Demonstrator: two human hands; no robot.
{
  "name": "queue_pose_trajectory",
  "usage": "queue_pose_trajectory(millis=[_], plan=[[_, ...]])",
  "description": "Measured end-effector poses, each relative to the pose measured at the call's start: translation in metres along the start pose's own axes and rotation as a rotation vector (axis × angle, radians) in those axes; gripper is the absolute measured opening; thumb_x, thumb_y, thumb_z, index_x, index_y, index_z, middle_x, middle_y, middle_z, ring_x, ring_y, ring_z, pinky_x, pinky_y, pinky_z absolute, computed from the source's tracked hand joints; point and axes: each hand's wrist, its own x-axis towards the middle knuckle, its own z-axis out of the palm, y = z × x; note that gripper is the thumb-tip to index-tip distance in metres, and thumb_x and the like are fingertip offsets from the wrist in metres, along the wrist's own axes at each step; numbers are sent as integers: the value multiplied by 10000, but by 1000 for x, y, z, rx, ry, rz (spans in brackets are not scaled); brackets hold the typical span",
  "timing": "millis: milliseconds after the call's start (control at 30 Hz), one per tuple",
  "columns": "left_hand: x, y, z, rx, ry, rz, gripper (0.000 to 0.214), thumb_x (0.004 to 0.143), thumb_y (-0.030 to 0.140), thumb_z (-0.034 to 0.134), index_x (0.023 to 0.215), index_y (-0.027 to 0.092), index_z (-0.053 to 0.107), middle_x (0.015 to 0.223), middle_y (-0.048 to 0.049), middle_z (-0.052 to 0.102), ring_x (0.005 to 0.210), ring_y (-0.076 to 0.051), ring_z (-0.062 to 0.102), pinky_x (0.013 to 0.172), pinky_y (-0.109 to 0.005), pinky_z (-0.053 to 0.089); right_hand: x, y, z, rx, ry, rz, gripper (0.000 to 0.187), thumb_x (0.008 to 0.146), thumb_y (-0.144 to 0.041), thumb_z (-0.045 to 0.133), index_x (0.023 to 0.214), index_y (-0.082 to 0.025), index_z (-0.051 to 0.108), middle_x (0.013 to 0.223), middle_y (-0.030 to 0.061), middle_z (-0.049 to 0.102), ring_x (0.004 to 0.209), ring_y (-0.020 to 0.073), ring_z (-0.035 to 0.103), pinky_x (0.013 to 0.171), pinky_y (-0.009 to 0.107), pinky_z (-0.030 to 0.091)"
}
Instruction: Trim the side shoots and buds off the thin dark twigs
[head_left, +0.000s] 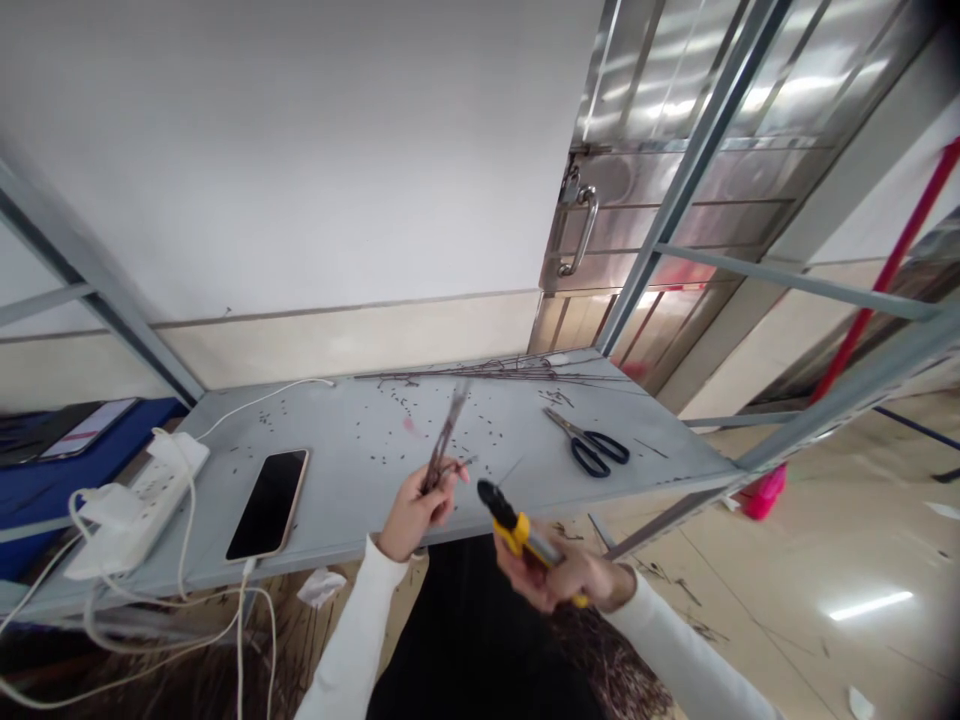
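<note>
My left hand (426,505) is closed around a small bundle of thin dark twigs (448,430), which points up and away over the grey shelf. In my right hand (551,575) is a pair of cutting pliers (514,525) with black jaws and yellow-and-grey handles. The jaws point toward the left hand but stay apart from the bundle. A thin stem shows near the jaw tip; whether it touches them I cannot tell. Black-handled scissors (589,442) lie partly open on the shelf to the right. Short dark clippings are scattered around.
Long thin twigs (495,372) lie along the back of the metal shelf (337,500). A phone (268,505) on a cable and a white power strip (142,505) occupy the left side. Uprights (675,190) frame the shelf; more twigs (615,665) lie below.
</note>
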Motion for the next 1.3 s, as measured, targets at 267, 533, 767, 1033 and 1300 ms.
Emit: queue_pose_trajectory(millis=[267,533,767,1033,1300], plan=[[-12,-1,-13,2,103,46,342,786,480,591,894,157,563,398,111,357,338,-46,232,351,-193,140,-9,7,6,442,99,-295,281,525,-152,573,749,-213,416,624,-73,322,452,51,266,404,179,192],[-15,5,-5,-2,86,52,387,812,490,558,974,139,575,414,98,394,361,-52,244,367,-200,151,-4,8,4,451,973,-714,224,629,-198,518,835,-243,441,717,-42,324,576,106,355,557,272,351],[-22,5,1,5,58,54,387,850,481,508,953,119,598,435,74,427,369,-55,241,383,-225,155,11,43,-35,-454,1250,-54,282,692,-260,545,956,-231,450,782,-13,471,660,156,476,595,283,371],[-33,17,-17,12,175,80,348,856,480,501,865,143,588,425,82,412,363,-56,223,379,-226,153,63,54,-75,-1250,1106,472,457,753,-269,546,1184,-128,491,1042,150,581,985,315,538,787,405,382],[-38,30,-27,19,230,44,366,834,501,519,864,143,588,431,82,413,358,-53,214,365,-221,140,86,58,-74,-1296,1150,394,482,821,-404,527,1189,-93,503,1150,192,508,1077,346,461,906,485,322]])
